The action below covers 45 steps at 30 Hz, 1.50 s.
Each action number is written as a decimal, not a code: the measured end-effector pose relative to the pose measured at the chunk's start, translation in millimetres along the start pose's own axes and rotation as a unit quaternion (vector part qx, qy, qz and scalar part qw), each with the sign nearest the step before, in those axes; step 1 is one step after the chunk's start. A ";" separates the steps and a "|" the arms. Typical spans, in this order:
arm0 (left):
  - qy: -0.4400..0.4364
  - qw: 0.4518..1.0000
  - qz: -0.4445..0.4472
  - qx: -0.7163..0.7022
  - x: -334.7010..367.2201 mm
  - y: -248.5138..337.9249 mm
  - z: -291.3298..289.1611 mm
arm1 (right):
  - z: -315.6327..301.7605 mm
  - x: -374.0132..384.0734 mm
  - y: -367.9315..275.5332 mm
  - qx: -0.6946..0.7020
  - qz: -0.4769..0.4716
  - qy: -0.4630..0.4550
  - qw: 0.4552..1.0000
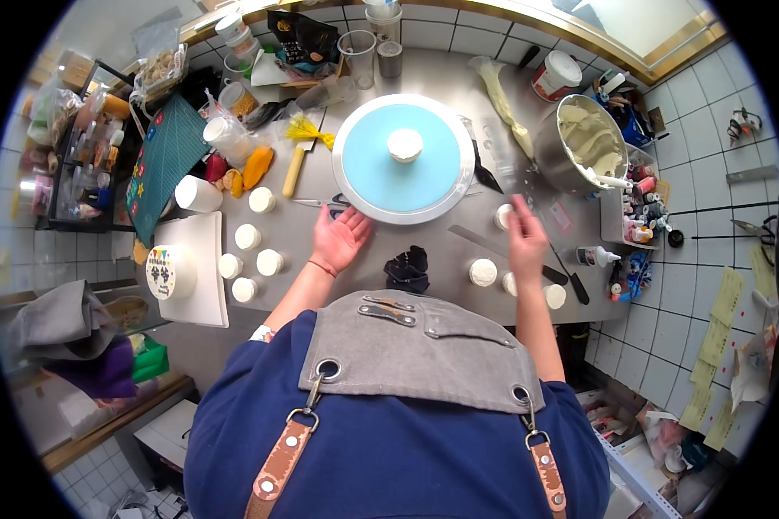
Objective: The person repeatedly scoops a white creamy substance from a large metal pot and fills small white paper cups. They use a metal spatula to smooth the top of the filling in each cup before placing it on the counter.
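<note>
A cake turntable [355, 160] with a pale blue mat [372, 183] stands in front of me. One small white cream-covered cake [405, 145] sits at its middle. My left hand [342, 235] is open, palm up, with its fingers at the turntable's near rim, beside scissors [337, 204] lying on the bench. My right hand [526, 235] is raised at the right, next to another small white cake [502, 216]. Motion smears its fingers, and I cannot make out whether they hold anything. A palette knife [476, 238] lies partly hidden behind this hand; a black-handled spatula [578, 290] lies beside it.
More small white cakes [247, 236] stand left and right. A decorated cake [171, 272] rests on a white board [208, 259]. A metal bowl of cream [571, 164] and a filled piping bag [504, 104] are at the back right. A black cloth [407, 270] lies near me.
</note>
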<state>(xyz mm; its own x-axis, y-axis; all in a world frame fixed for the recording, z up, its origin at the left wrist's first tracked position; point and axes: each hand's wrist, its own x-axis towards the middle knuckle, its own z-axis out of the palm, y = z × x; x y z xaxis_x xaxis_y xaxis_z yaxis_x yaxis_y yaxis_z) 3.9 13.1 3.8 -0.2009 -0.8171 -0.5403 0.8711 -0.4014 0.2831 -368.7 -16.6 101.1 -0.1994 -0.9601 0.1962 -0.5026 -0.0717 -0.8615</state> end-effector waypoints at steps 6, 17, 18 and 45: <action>0.172 0.706 0.449 0.519 19.2 -3.6 45.2 | -77.4 72.1 63.7 -0.263 -0.060 0.149 0.951; 0.114 0.523 0.360 0.764 106.0 1.9 112.3 | -73.4 -42.5 47.2 -0.374 0.028 0.053 0.925; 0.118 0.522 0.354 0.767 108.4 2.3 113.6 | -75.8 -77.1 43.9 -0.353 0.026 0.044 0.934; -0.194 0.874 0.298 0.330 -167.4 19.4 221.9 | -38.4 -57.2 -164.8 -0.074 -0.439 -0.007 0.896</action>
<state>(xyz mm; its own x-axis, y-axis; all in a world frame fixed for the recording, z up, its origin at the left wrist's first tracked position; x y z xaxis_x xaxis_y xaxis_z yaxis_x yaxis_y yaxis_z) -45.0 50.3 275.5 -0.0478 -0.9899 0.1332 0.4507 0.0977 0.8873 -306.8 60.5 249.9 0.3380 -0.5555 0.7598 -0.5671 -0.7644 -0.3066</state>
